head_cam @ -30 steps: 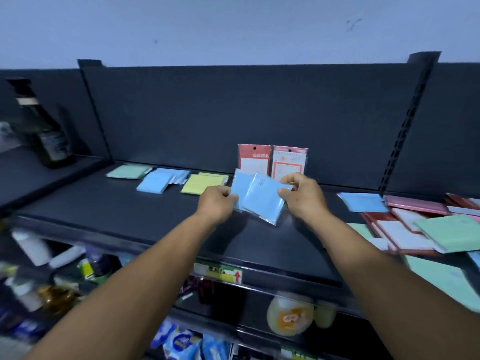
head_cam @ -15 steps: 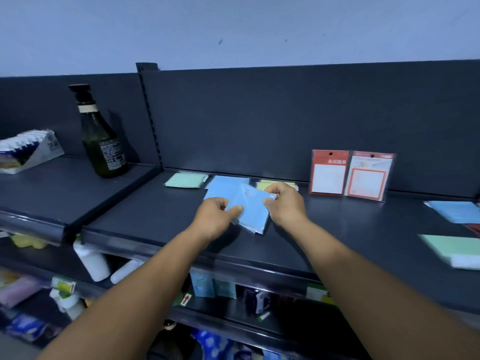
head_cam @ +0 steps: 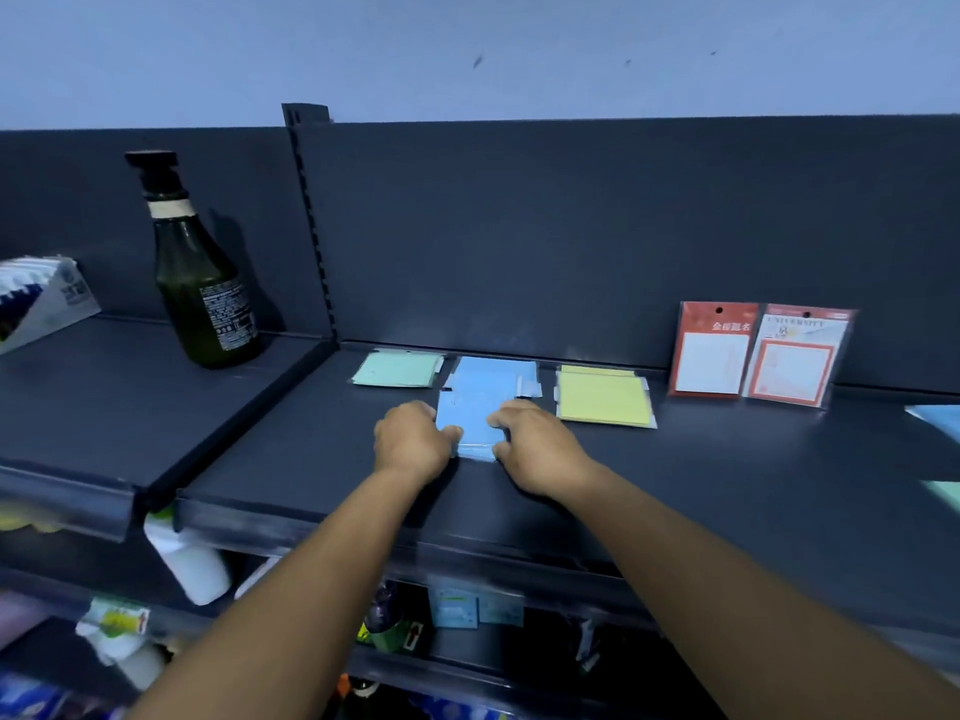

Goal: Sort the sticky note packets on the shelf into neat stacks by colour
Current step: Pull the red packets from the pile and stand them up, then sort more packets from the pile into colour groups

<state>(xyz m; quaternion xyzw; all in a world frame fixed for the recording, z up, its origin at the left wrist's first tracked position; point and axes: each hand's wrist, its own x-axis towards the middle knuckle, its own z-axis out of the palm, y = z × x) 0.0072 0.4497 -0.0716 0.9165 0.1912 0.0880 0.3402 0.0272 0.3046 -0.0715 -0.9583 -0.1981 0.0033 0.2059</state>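
The left hand (head_cam: 413, 443) and right hand (head_cam: 535, 449) pinch the sides of 1 blue sticky note packet (head_cam: 470, 423) on the shelf (head_cam: 727, 459). Behind it lies the blue stack (head_cam: 496, 374), between the green stack (head_cam: 397, 370) and yellow stack (head_cam: 602, 397). A green bottle (head_cam: 200, 283) stands far left.

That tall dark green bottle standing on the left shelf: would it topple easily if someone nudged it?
Probably yes. The green bottle is tall and narrow-necked on a fairly small base, so a push near the pump top would likely tip it. It looks like glass or hard plastic, so stiff and perhaps breakable. Whether it is full, and so heavy, cannot be seen.
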